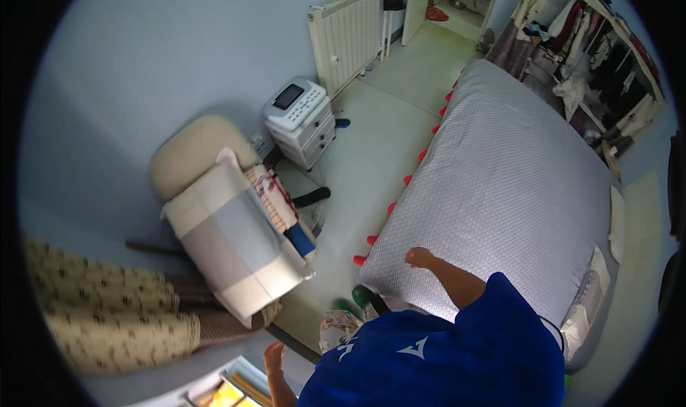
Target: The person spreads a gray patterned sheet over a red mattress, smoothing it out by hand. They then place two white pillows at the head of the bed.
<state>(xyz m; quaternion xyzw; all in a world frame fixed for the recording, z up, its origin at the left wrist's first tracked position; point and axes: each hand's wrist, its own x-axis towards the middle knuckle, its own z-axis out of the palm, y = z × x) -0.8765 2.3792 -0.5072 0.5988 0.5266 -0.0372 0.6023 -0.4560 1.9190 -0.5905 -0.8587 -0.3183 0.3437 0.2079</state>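
Over the near corner of a bed with a grey patterned cover (498, 155) is my right hand (419, 257), at the end of a bent arm. Its fingers look loosely curled and no object shows in it; whether it touches the cover I cannot tell. My left hand (275, 355) hangs low on the left, beside a bright window frame (241, 363), fingers slightly apart and nothing seen in it. Between the hands are my blue shirt (455, 353) and green footwear (362, 295).
On the left stands a padded chair (201, 155) draped with a checked cloth (236, 241). Beyond it are a small drawer unit (301, 128) and a white radiator (351, 34). A patterned curtain (107, 310) hangs at lower left. An open fabric wardrobe (595, 58) holds clothes past the bed.
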